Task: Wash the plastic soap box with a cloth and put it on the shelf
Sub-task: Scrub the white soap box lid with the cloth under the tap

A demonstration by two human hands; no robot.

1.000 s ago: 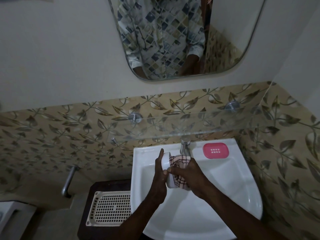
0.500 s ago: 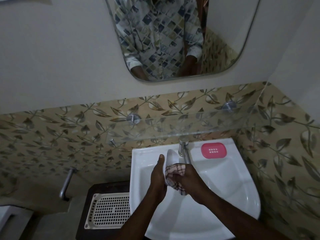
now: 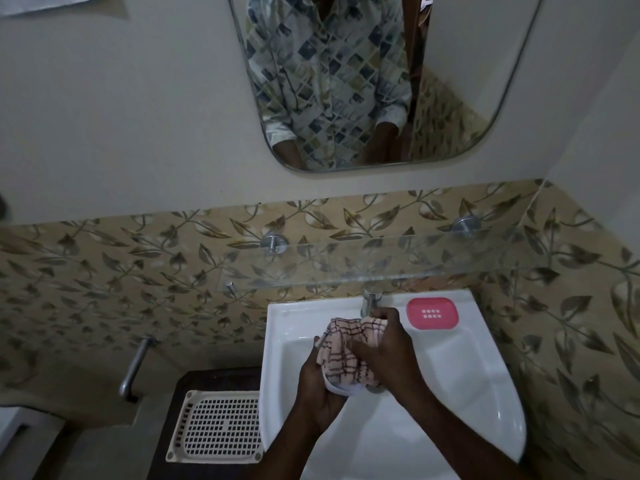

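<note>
- I see my left hand (image 3: 320, 386) cupped under the white soap box (image 3: 341, 389), fingers curled around its lower edge, over the sink (image 3: 467, 386).
- My right hand (image 3: 388, 351) presses the checked cloth (image 3: 349, 344) over the box, fingers closed on the fabric; most of the box is hidden.
- The tap (image 3: 370, 301) stands just behind the cloth.
- A pink soap tray (image 3: 433, 313) lies on the sink's rim, right of the tap.
- The glass shelf (image 3: 381, 265) hangs above, bare.

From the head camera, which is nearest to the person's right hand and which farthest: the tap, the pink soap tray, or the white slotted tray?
From the right hand:
1. Tap, just above the fingers, at the basin's back.
2. Pink soap tray, on the rim to the right.
3. White slotted tray, off to the left beside the basin.
</note>
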